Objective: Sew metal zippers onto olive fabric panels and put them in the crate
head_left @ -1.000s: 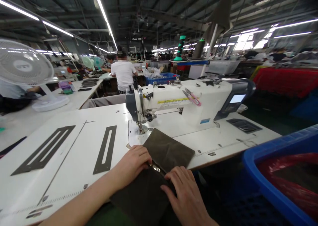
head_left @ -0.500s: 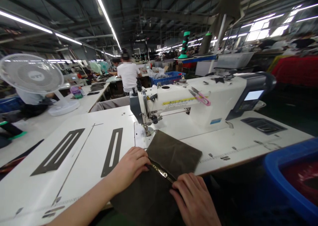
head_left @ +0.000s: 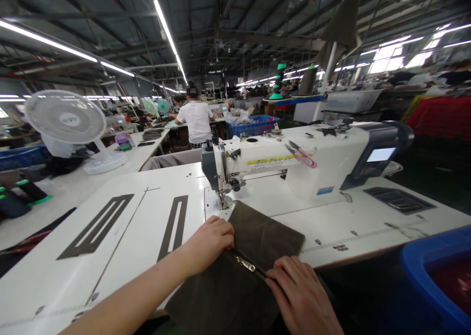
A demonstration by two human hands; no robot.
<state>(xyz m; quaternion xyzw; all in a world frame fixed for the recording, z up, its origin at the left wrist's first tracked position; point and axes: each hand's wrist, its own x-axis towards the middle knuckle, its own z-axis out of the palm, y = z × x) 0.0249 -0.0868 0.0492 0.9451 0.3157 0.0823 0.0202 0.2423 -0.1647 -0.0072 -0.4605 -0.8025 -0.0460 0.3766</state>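
Note:
A dark olive fabric piece (head_left: 263, 232) lies at the front edge of the sewing table, its lower part hanging over the edge. Across it runs a zipper (head_left: 245, 263) with a gold-coloured slider. My left hand (head_left: 211, 242) is closed on the zipper's upper left end, fingers bent over the fabric. At the lower right end, my right hand (head_left: 298, 286) pinches the zipper and fabric edge between thumb and fingers. Just beyond the far corner of the fabric stands the needle area of a white sewing machine (head_left: 312, 163).
Frame-shaped dark pieces (head_left: 97, 227) and a slotted strip (head_left: 175, 224) lie on the left of the table (head_left: 128, 271). Pink-handled snips (head_left: 303, 156) rest on the machine. A blue tub (head_left: 423, 256) stands at right, a fan (head_left: 66, 119) at left. A person in white (head_left: 195, 121) works beyond.
The view has shifted, so the scene sits lower and further right. My left hand's fingers look more curled over the zipper end. Both hands keep their hold.

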